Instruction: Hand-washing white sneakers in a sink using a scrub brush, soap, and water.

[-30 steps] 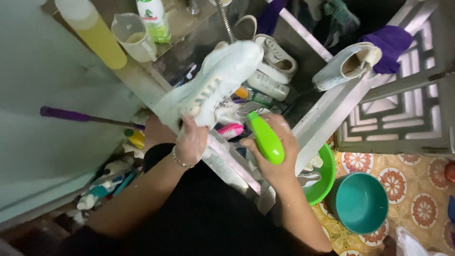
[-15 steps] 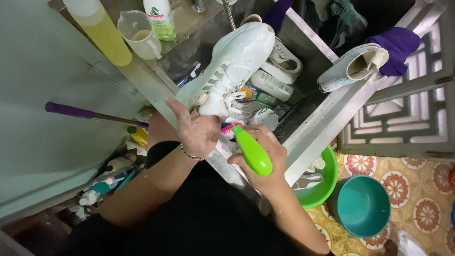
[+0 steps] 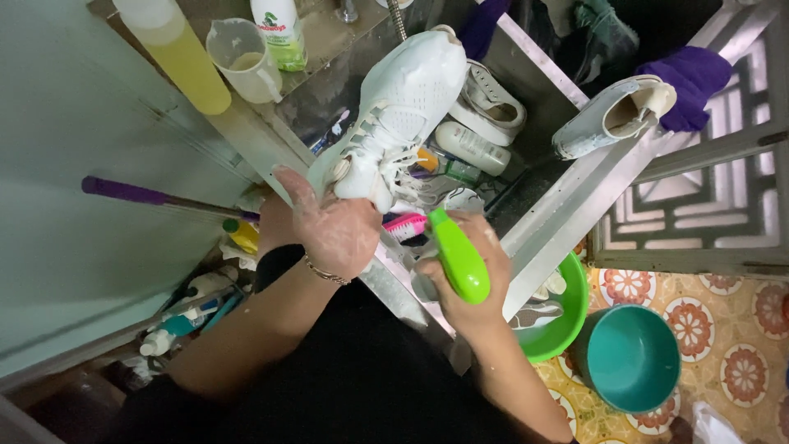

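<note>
My left hand point(image 3: 333, 226), wet and soapy, grips the heel end of a white lace-up sneaker point(image 3: 394, 115) and holds it up over a steel sink point(image 3: 542, 214), toe pointing away from me. My right hand point(image 3: 464, 275) is closed around the bright green handle of a brush point(image 3: 459, 256), just below and right of the sneaker's heel. The brush's bristles are hidden. A pink and white brush point(image 3: 404, 225) lies in the sink between my two hands.
In the sink are another white shoe point(image 3: 490, 103) and bottles. A white shoe point(image 3: 612, 115) rests on the sink's right rim. A yellow bottle point(image 3: 177, 53), measuring cup point(image 3: 240, 59) and green-labelled bottle point(image 3: 279, 31) stand behind. A green basin point(image 3: 563, 316) and teal bucket point(image 3: 629, 355) sit on the tiled floor.
My left hand has shifted its hold on the sneaker's heel and the shoe has tipped more upright. My right hand has brought the green brush lower, toward me.
</note>
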